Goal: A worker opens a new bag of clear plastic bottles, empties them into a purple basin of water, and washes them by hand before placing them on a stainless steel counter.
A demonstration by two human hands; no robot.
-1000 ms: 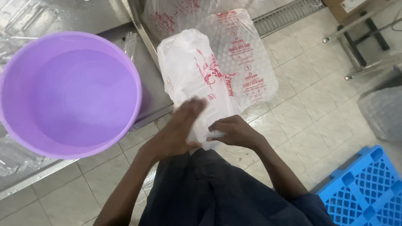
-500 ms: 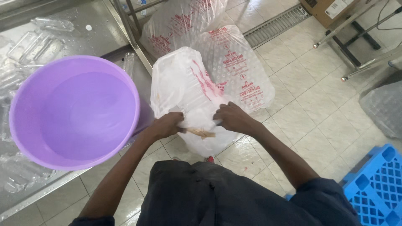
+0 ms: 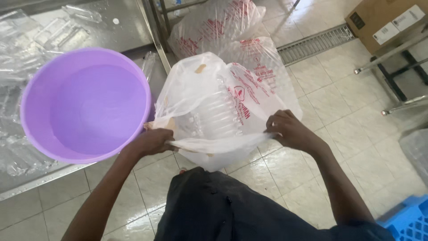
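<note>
Pale floor tiles (image 3: 339,116) shine under everything, and a steel table (image 3: 89,31) sits at the top left with clear plastic trays (image 3: 53,31) on it. Half on that table, right at its edge, is a big purple tub (image 3: 84,105), with nothing in it that I can see.

A second ago the two hands were close together, working at the neck of the white bag (image 3: 209,107). Now they are far apart. The left hand (image 3: 154,140) pinches one side of the rim, right beside the tub. The right hand (image 3: 290,131) pinches the other side. Both are closed tight on the thin plastic, and the rim is stretched flat between them (like a little washing line).

So the bag is open now. Inside, I can see stacked clear plastic pieces (image 3: 214,116), maybe cups or trays, but I cannot tell which. A bit of tan tape (image 3: 200,68) sticks to the bag's top.

That bag stands on the floor in front of the person's dark clothes (image 3: 232,209). More bags (image 3: 223,27) with red print sit behind it. A floor drain (image 3: 312,42), a cardboard box (image 3: 383,22) and a blue crate (image 3: 405,223) are farther off to the right.
</note>
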